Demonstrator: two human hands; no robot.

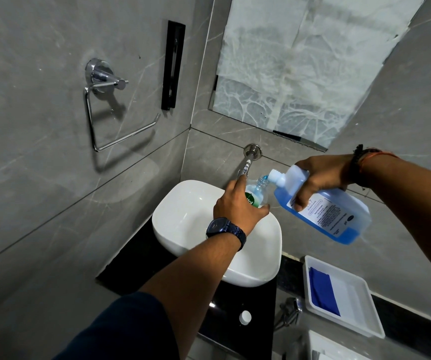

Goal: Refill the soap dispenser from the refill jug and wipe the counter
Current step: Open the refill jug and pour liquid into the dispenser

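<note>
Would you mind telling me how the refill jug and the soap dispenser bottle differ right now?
The refill jug is large, boxy and tipped over in the right hand; the soap dispenser bottle is small, rounded and nearly upright in the left hand. The jug has a white spout and white label; the bottle has a clear threaded neck and green label. Both are uncapped, see-through and hold blue liquid.

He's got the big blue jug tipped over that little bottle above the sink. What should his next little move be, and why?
Probably keep the jug tilted and steady, maybe a touch steeper. Its spout sits right at the open neck of the soap bottle, which the left hand holds over the sink while the right hand pours. How full the bottle is cannot be told, so watching the level seems wise.
</note>
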